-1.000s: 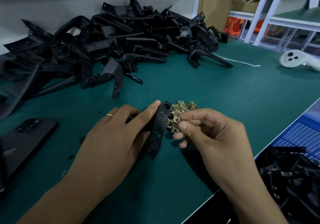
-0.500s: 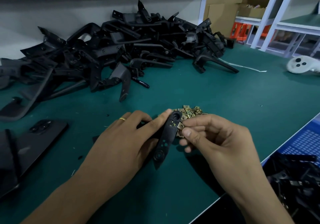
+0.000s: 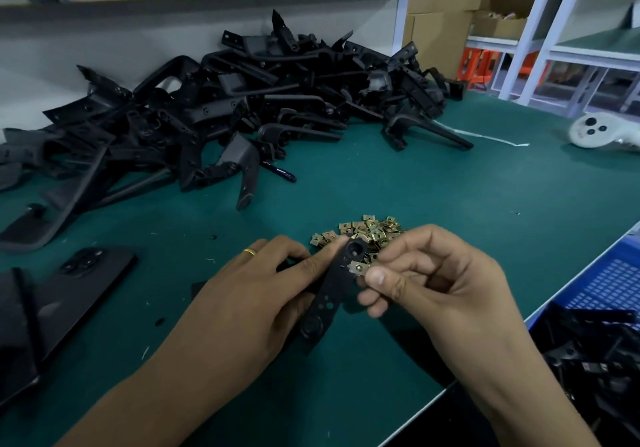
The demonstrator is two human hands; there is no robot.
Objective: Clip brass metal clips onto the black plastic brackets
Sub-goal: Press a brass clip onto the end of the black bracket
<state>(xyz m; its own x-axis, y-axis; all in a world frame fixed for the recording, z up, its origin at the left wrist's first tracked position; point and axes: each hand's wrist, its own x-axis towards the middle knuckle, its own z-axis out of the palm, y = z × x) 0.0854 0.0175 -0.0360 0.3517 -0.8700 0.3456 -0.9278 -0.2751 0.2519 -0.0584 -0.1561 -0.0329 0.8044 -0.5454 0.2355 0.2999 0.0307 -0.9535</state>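
The scene is dim with a cool bluish cast. Soft shadows pool on the green felt-topped workbench [image 3: 433, 197] beneath both hands, so light seems to fall from above. The far heap of black plastic brackets [image 3: 242, 100] merges into near-featureless dark. Wide-angle distortion bows the white shelving frames [image 3: 533, 31] at far right. Detail is slightly soft throughout.

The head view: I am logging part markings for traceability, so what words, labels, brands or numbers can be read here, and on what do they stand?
No text can be read.
Pen beside the pile of black brackets: a small white print, too blurred to read.
Bracket in the left hand: holes only, no marking seen.
Brass clip pinched by the right hand: no marking seen.
Cardboard boxes: no legible print.
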